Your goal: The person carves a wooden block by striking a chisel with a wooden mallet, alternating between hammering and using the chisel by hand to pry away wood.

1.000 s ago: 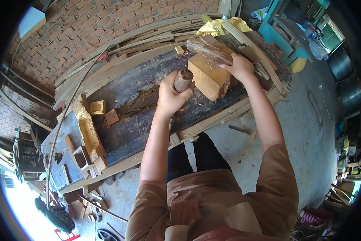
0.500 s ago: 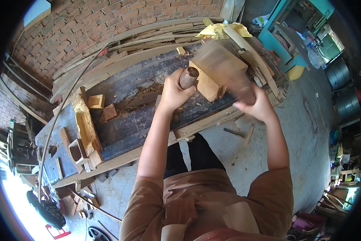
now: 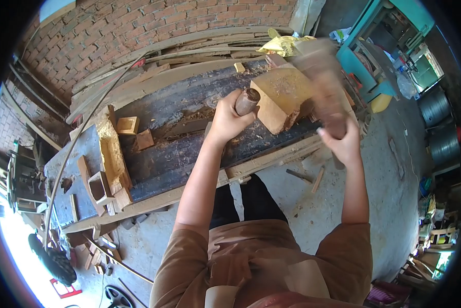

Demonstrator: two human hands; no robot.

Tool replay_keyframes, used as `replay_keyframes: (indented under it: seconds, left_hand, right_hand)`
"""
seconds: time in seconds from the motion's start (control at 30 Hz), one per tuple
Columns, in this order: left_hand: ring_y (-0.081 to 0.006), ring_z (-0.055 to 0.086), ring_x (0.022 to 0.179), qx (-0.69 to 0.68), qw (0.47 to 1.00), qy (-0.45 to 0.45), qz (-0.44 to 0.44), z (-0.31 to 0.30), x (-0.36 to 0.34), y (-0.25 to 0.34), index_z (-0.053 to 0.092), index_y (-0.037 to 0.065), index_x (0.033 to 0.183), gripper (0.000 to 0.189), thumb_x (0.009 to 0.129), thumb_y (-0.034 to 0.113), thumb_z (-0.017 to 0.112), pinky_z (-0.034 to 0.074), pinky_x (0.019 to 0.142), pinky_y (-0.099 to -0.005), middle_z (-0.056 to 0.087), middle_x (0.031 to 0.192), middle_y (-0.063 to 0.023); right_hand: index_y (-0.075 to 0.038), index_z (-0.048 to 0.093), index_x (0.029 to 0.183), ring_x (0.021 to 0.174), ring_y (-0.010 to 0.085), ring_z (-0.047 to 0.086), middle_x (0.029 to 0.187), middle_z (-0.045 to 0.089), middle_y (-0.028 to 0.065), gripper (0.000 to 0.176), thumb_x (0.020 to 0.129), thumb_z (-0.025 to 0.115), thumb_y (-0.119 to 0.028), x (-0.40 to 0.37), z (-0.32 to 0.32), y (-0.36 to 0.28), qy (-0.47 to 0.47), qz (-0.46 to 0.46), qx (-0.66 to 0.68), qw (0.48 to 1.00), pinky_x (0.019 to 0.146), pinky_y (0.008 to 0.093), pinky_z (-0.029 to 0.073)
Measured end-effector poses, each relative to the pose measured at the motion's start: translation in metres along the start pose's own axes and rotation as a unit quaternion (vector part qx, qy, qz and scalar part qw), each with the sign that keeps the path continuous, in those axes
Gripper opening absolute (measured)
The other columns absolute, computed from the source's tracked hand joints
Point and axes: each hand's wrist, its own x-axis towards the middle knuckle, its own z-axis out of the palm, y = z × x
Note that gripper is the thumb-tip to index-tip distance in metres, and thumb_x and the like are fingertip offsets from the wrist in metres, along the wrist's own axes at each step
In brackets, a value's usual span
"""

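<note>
My left hand (image 3: 227,119) is closed round the thick wooden handle of a chisel (image 3: 247,101), whose rounded dark end points up towards me. Its blade is mostly hidden below the fist. Just right of this handle a large pale wooden block (image 3: 281,95) rests on the dark bench, its front corner rough and chipped. My right hand (image 3: 346,146) grips a wooden mallet (image 3: 328,95), smeared by motion and raised over the block's right side. Mallet and chisel are apart.
The dark workbench (image 3: 161,167) carries shavings, small wooden pieces (image 3: 128,125) and a hollowed yellowish timber (image 3: 112,154) at left. Long planks (image 3: 189,55) lie along the brick wall. A yellow sack (image 3: 287,45) lies behind the block. Sticks (image 3: 318,178) are on the concrete floor.
The mallet has swung right, away from the chisel and off the top of the block. My left hand keeps its hold on the chisel. The whole view has shifted slightly.
</note>
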Motion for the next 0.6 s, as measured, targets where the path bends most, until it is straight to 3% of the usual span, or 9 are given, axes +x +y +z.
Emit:
replay_keyframes:
  seconds: [0.07,0.13,0.17,0.2,0.3,0.37,0.4,0.47,0.6]
  left_hand:
    - [-0.0098,0.046,0.060,0.033,0.999,-0.008,-0.013,0.000,0.002,0.001,0.054,0.000,0.079,0.022,0.065,0.010,0.067,0.043,0.057,-0.0276,0.053,0.064,-0.0085]
    - [-0.0099,0.047,0.061,0.045,0.999,-0.008,0.003,0.003,0.003,-0.005,0.054,0.001,0.078,0.021,0.065,0.009,0.067,0.043,0.057,-0.0273,0.053,0.064,-0.0081]
    - [-0.0097,0.047,0.061,0.009,1.000,-0.012,-0.006,0.005,0.002,-0.007,0.054,0.001,0.078,0.021,0.064,0.009,0.068,0.042,0.057,-0.0274,0.053,0.064,-0.0078]
    - [-0.0095,0.046,0.060,-0.026,0.999,-0.017,-0.016,0.005,0.001,-0.006,0.053,0.001,0.078,0.021,0.064,0.009,0.068,0.042,0.057,-0.0274,0.053,0.064,-0.0075]
    - [-0.0093,0.045,0.060,-0.018,1.000,-0.012,-0.002,-0.002,0.000,-0.002,0.053,0.001,0.078,0.021,0.064,0.008,0.068,0.042,0.056,-0.0272,0.052,0.064,-0.0068]
    - [-0.0092,0.045,0.060,-0.020,1.000,-0.005,-0.014,-0.004,0.000,-0.002,0.053,0.001,0.078,0.021,0.063,0.008,0.068,0.042,0.056,-0.0270,0.052,0.063,-0.0065]
    - [-0.0091,0.045,0.060,-0.021,1.000,-0.005,-0.022,-0.004,0.000,-0.001,0.054,0.001,0.078,0.021,0.063,0.007,0.068,0.042,0.056,-0.0268,0.052,0.063,-0.0063]
    - [-0.0089,0.045,0.060,-0.009,1.000,-0.007,-0.018,-0.001,0.000,0.000,0.054,0.001,0.078,0.021,0.063,0.007,0.068,0.041,0.056,-0.0264,0.052,0.063,-0.0059]
    - [-0.0086,0.044,0.060,-0.019,1.000,-0.011,-0.018,-0.003,-0.001,0.001,0.054,0.001,0.078,0.021,0.063,0.007,0.067,0.041,0.055,-0.0262,0.051,0.063,-0.0056]
  right_hand:
    - [-0.002,0.055,0.091,0.068,0.0172,0.058,0.075,0.060,0.0042,0.027,0.068,0.069,-0.006,-0.006,0.002,0.012,0.011,0.116,0.161,0.980,0.067,0.0295,0.048]
    - [-0.003,0.055,0.093,0.066,0.0188,0.058,0.072,0.059,0.0041,0.030,0.067,0.069,-0.007,-0.011,0.013,0.014,0.003,0.087,0.112,0.990,0.066,0.0299,0.048]
    - [-0.002,0.055,0.094,0.067,0.0201,0.059,0.073,0.060,0.0051,0.033,0.067,0.070,-0.010,-0.015,0.014,0.011,-0.009,0.005,-0.046,0.999,0.066,0.0313,0.048]
    - [-0.002,0.054,0.096,0.073,0.0202,0.059,0.078,0.060,0.0054,0.036,0.066,0.071,-0.013,-0.014,0.011,-0.001,-0.132,0.072,-0.127,0.980,0.070,0.0315,0.047]
    - [-0.001,0.052,0.100,0.078,0.0203,0.059,0.083,0.061,0.0088,0.039,0.067,0.070,-0.012,-0.019,0.001,0.004,-0.145,0.087,-0.070,0.983,0.072,0.0323,0.047]
    - [-0.001,0.051,0.100,0.080,0.0209,0.060,0.085,0.061,0.0132,0.040,0.067,0.070,-0.012,-0.029,0.002,0.020,0.034,0.075,0.018,0.996,0.072,0.0326,0.047]
    - [-0.001,0.051,0.100,0.080,0.0209,0.060,0.085,0.061,0.0132,0.040,0.067,0.070,-0.012,-0.032,0.004,0.024,0.034,0.078,0.018,0.996,0.072,0.0326,0.047]
    - [-0.001,0.051,0.101,0.080,0.0201,0.061,0.087,0.061,0.0155,0.041,0.066,0.070,-0.011,-0.035,0.006,0.028,-0.031,0.128,0.027,0.991,0.071,0.0328,0.047]
    - [-0.001,0.054,0.096,0.075,0.0171,0.061,0.081,0.062,0.0114,0.034,0.066,0.069,-0.008,-0.019,-0.006,-0.004,-0.126,0.070,-0.078,0.986,0.069,0.0315,0.048]
